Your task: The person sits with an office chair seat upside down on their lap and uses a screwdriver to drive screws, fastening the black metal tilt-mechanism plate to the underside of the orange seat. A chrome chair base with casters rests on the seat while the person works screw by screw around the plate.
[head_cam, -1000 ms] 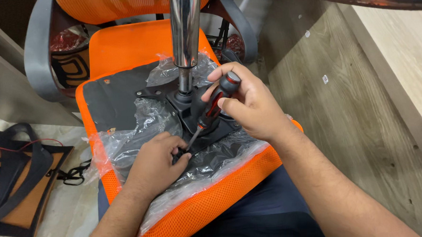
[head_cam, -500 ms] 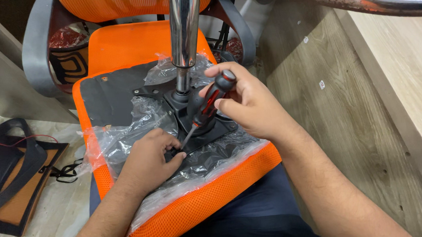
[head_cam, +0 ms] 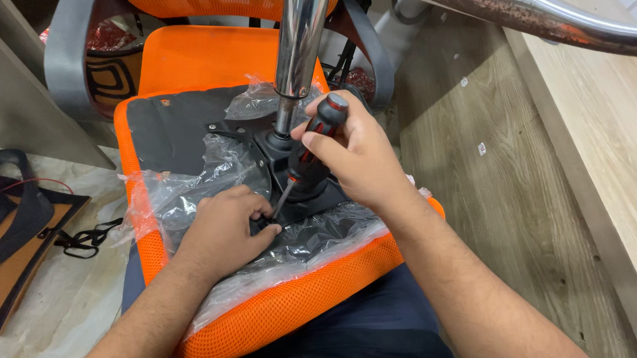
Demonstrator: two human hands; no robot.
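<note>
Screwdriver (head_cam: 310,151), black grip with red inlay, slim steel shaft: held in the right hand (head_cam: 357,163), which is closed round the handle, the tip angled down and to the left toward the black metal mounting plate (head_cam: 290,194) on the underside of the seat. Judged light, rigid, and easy to turn; the ribbed grip is the place to take it, high up where the palm can bear down on the cap.

Left hand (head_cam: 224,230): lying knuckles-up on the plate beside the tip, fingers curled in toward the point of the shaft. Whether they pinch a screw there cannot be told; the fingertips are hidden.

Seat cushion (head_cam: 281,309), orange mesh, turned underside up and resting across the person's lap. Soft at the padded edge, stiff across the black base panel; probably awkward rather than heavy, best steadied by the rim.

Plastic wrap (head_cam: 190,192), clear and crumpled, loose over the black panel and around the plate. Likely slippery under a palm.

Chrome column (head_cam: 298,51), upright, rising from the plate just beside the right hand.

Second orange chair (head_cam: 206,55) with grey armrests, behind the seat.

Black straps (head_cam: 19,206) on the pale floor, well to the left.

Wooden bench (head_cam: 596,152), to the right.
</note>
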